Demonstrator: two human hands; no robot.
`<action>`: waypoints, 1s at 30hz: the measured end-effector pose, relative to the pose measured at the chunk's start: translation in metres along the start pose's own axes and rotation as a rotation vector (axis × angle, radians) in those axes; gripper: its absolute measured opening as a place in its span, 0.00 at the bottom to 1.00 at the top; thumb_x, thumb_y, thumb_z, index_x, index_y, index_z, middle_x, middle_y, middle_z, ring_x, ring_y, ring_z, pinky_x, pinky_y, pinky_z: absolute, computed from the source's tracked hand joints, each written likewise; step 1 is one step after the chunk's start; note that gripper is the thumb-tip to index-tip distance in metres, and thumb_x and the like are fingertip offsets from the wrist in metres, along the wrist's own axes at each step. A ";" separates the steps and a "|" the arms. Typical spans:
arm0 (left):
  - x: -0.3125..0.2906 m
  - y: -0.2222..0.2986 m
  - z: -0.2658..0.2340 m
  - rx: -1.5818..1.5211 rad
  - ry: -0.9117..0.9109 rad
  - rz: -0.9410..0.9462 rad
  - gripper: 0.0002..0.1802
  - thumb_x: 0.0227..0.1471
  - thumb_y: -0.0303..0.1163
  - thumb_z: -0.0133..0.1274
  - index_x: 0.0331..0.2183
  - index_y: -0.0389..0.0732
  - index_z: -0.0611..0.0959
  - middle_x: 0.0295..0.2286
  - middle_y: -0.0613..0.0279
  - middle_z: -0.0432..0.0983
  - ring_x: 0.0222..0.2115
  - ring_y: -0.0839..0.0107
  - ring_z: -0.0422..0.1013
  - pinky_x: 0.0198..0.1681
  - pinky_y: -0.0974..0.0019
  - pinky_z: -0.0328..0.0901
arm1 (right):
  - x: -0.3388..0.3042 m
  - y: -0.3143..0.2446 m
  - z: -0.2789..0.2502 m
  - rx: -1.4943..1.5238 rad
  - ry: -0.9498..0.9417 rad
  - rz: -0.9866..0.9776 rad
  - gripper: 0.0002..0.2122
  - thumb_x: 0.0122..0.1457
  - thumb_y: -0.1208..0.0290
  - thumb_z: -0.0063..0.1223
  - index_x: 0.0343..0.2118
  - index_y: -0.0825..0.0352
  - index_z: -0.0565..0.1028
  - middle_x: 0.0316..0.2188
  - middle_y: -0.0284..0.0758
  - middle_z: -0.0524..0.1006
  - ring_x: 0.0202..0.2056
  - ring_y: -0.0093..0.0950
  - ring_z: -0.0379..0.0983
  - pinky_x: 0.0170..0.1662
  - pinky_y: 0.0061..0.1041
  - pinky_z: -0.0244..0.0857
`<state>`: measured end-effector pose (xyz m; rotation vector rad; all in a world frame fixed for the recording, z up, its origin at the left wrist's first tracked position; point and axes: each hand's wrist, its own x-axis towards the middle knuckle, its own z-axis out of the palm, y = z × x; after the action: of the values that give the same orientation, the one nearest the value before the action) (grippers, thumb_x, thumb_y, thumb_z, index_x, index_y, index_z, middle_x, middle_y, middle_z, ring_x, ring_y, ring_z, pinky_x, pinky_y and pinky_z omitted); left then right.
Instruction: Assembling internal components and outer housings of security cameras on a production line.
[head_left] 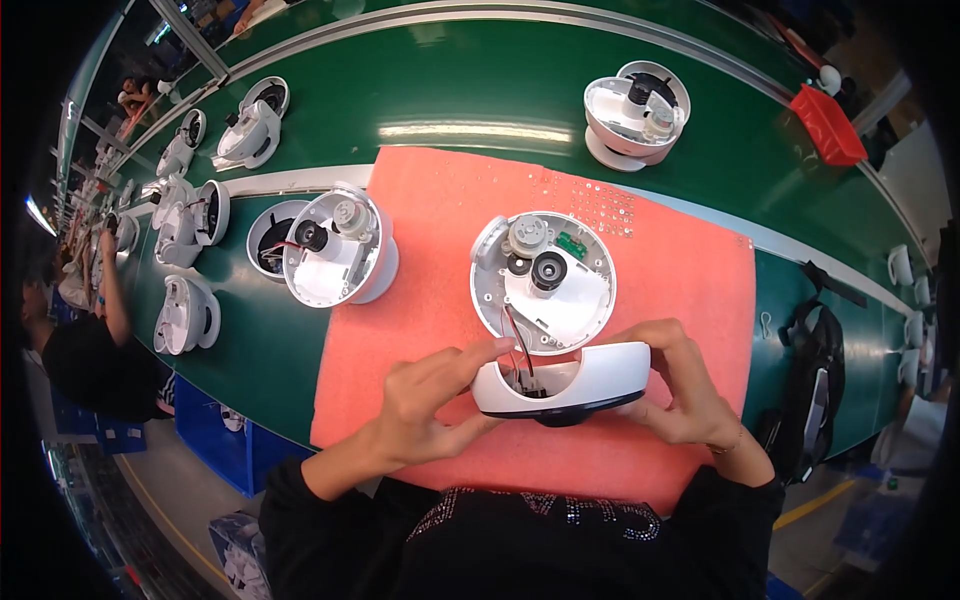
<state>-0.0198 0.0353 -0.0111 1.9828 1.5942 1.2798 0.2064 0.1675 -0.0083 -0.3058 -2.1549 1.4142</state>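
Between my two hands I hold a white camera housing cover (612,372) with a dark front face, tilted on edge over the pink foam mat (690,300). My left hand (430,400) grips its left end, the fingertips near thin wires. My right hand (680,385) wraps round its right end. Just beyond it lies an open round camera body (575,300), with a black lens, a pale round motor and a small green board inside. Dark and red wires run from that body into the cover. Another opened camera unit (335,260) stands at the mat's left edge.
Small metal screws (608,205) lie in rows at the mat's far side. Beyond is a green conveyor belt (470,90) carrying a camera unit (635,115). More units (185,315) stand on the left. A red bin (828,125) and a black bag (812,380) are rightward. A co-worker's arm (113,290) shows at left.
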 end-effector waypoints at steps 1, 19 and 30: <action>0.000 0.000 -0.001 -0.001 -0.001 -0.002 0.36 0.26 0.23 0.61 0.46 0.39 0.73 0.21 0.61 0.72 0.19 0.72 0.71 0.19 0.72 0.64 | 0.006 -0.006 -0.002 -0.012 -0.029 -0.002 0.23 0.45 0.73 0.61 0.43 0.69 0.63 0.37 0.42 0.72 0.37 0.35 0.72 0.39 0.29 0.67; 0.016 0.016 -0.020 -0.049 -0.201 -0.140 0.35 0.34 0.28 0.63 0.48 0.36 0.70 0.25 0.56 0.73 0.22 0.68 0.71 0.23 0.71 0.66 | 0.015 -0.025 0.003 0.231 0.035 0.212 0.18 0.47 0.75 0.59 0.41 0.72 0.69 0.35 0.39 0.74 0.38 0.28 0.71 0.43 0.24 0.63; 0.009 0.013 -0.012 -0.066 -0.168 -0.152 0.38 0.34 0.31 0.64 0.49 0.34 0.68 0.29 0.53 0.75 0.23 0.71 0.73 0.26 0.71 0.69 | 0.013 -0.008 0.015 -0.179 0.192 0.010 0.19 0.45 0.64 0.61 0.36 0.72 0.71 0.28 0.41 0.76 0.27 0.33 0.76 0.31 0.25 0.68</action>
<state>-0.0208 0.0355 0.0083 1.8374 1.5680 1.0656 0.1887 0.1584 -0.0013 -0.4985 -2.1256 1.1487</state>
